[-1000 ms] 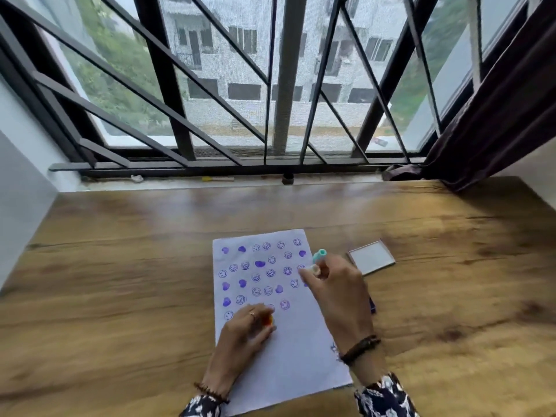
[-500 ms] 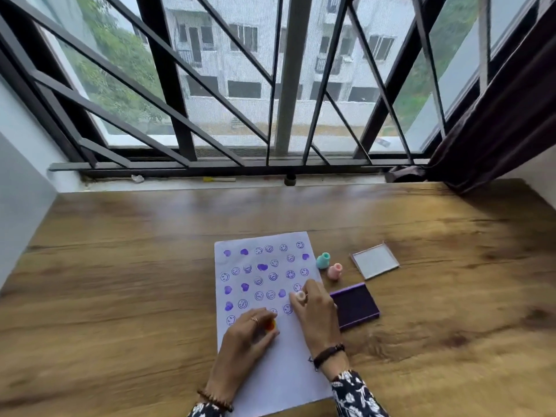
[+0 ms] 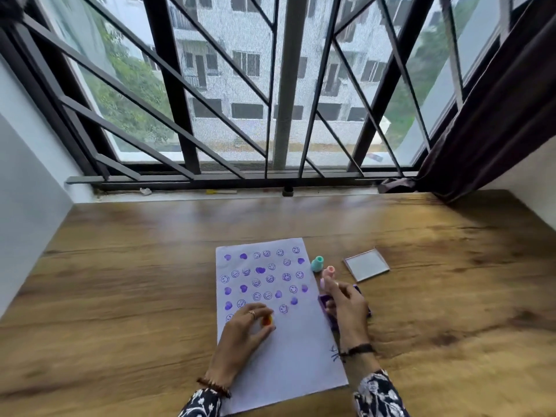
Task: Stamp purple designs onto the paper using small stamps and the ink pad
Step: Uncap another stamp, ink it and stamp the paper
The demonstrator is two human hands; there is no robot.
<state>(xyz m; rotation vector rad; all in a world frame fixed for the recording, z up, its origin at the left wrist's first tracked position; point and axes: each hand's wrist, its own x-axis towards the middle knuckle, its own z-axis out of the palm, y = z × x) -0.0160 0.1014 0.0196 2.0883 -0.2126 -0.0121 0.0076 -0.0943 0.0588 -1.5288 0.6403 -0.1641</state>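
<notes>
A white paper point(image 3: 296, 353) lies on the wooden table, its upper half covered with purple smileys and hearts. My left hand point(image 3: 242, 337) rests on the paper and pinches a small orange stamp point(image 3: 267, 320) against it. My right hand point(image 3: 346, 307) hovers over the purple ink pad point(image 3: 323, 302) just right of the paper, its fingers closed around a small pale stamp that is mostly hidden. The hand covers most of the pad. A teal stamp point(image 3: 317, 263) and a pink stamp point(image 3: 330, 270) stand upright beside the paper's upper right edge.
The ink pad's clear lid point(image 3: 366, 264) lies right of the two standing stamps. The wooden table point(image 3: 135, 296) ends at a window sill point(image 3: 222, 192) with black bars. A dark curtain point(image 3: 481, 130) hangs at the right, and white walls flank both sides.
My right hand went from the standing stamps down to the paper with a pale stamp, then right onto the ink pad. My left hand stayed on the paper with the orange stamp.
</notes>
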